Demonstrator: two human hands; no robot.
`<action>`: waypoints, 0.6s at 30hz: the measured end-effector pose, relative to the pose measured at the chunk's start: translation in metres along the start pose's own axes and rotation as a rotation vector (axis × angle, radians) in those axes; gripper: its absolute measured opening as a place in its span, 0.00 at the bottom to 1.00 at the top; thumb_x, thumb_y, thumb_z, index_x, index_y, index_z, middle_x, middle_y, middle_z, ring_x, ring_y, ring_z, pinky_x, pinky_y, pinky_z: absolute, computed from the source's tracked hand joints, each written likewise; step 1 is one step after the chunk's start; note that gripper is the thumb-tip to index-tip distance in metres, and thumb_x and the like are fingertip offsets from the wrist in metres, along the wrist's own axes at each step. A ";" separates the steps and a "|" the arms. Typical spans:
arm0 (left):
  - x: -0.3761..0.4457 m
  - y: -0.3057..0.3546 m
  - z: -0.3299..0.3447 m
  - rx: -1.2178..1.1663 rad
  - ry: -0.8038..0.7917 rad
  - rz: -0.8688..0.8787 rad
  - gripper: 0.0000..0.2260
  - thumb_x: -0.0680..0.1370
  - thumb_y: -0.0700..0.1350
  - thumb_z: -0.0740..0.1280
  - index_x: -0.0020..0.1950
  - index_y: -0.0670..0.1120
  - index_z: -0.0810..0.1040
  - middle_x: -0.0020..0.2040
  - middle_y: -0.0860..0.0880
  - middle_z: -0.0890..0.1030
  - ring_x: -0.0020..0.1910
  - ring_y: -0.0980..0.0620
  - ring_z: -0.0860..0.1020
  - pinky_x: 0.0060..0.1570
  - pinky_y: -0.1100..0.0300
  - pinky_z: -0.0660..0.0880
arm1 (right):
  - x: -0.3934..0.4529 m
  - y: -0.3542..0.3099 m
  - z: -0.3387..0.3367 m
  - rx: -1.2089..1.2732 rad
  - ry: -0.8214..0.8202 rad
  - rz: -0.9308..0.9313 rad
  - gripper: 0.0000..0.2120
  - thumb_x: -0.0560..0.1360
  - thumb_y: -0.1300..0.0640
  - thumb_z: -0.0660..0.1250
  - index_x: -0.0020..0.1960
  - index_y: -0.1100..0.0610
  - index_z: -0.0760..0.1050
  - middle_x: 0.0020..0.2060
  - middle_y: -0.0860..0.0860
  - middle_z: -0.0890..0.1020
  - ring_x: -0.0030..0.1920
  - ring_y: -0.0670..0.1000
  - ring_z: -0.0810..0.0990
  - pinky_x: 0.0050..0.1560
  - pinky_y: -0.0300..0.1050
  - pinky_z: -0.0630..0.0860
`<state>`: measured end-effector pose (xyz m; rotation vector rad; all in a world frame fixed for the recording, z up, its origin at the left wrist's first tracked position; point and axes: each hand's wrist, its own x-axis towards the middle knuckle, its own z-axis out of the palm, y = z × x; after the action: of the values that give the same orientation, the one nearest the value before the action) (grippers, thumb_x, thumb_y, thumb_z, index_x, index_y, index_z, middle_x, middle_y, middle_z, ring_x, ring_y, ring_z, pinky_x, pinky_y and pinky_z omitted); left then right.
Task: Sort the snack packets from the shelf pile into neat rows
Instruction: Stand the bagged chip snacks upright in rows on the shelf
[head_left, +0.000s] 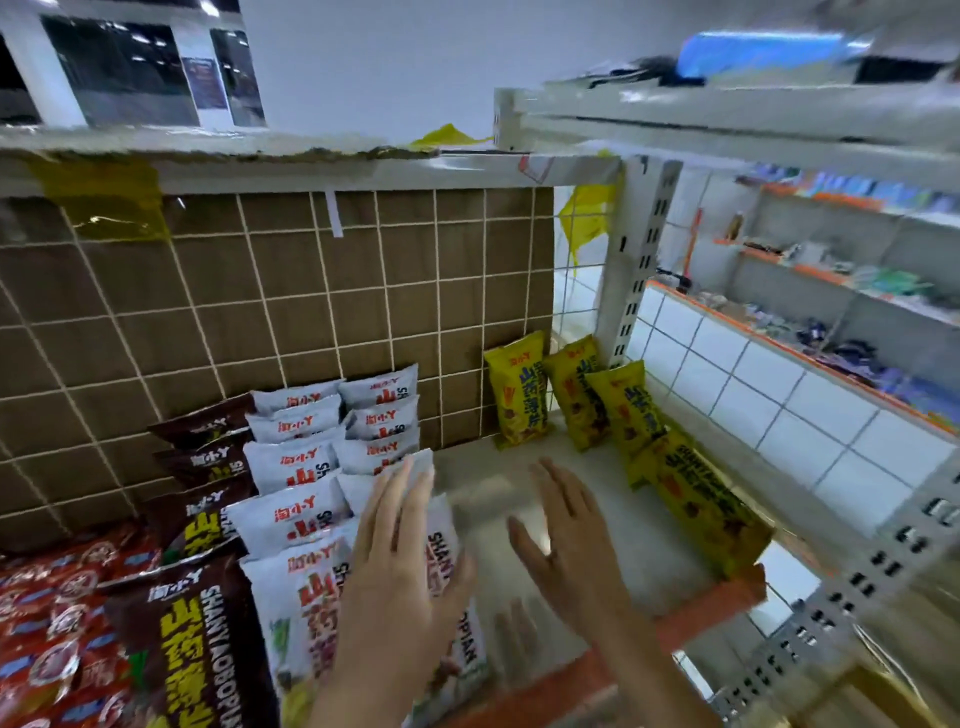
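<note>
Left hand (400, 561) and right hand (566, 540) reach forward, fingers straight.

Your left hand (400, 566) lies flat with straight fingers on the white packets (306, 519). Your right hand (571, 540) hovers open just beside it over the bare shelf (519, 499). Yellow packets (613, 410) stand beyond and right of that hand.

Glossy plastic snack packets (306, 514), metal wire grid (311, 291)

Four yellow packets (519, 395), two hands (400, 571).
</note>
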<state>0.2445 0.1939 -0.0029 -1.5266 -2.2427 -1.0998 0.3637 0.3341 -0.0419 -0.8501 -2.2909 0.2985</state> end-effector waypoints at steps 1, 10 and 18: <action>0.016 0.014 0.006 -0.031 -0.025 0.009 0.32 0.75 0.64 0.53 0.74 0.48 0.61 0.74 0.52 0.62 0.74 0.56 0.54 0.70 0.63 0.49 | 0.010 0.012 -0.009 -0.042 0.008 0.029 0.30 0.76 0.41 0.55 0.69 0.61 0.69 0.67 0.58 0.73 0.66 0.54 0.65 0.63 0.56 0.72; 0.160 0.043 0.117 -0.028 -0.178 -0.372 0.26 0.74 0.57 0.66 0.63 0.40 0.70 0.59 0.40 0.75 0.60 0.40 0.73 0.55 0.51 0.70 | 0.148 0.090 -0.044 -0.213 -0.207 0.256 0.26 0.78 0.48 0.61 0.71 0.60 0.62 0.66 0.58 0.70 0.67 0.59 0.66 0.65 0.53 0.66; 0.206 0.011 0.174 -0.210 -0.215 -0.795 0.36 0.74 0.63 0.64 0.69 0.36 0.66 0.66 0.38 0.71 0.66 0.40 0.69 0.62 0.54 0.68 | 0.201 0.128 -0.028 -0.266 -0.357 0.326 0.23 0.78 0.50 0.62 0.68 0.61 0.66 0.64 0.58 0.73 0.66 0.59 0.69 0.64 0.54 0.69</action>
<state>0.2031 0.4602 -0.0058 -0.8129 -3.0854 -1.4411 0.3317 0.5620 0.0284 -1.4085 -2.5512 0.3119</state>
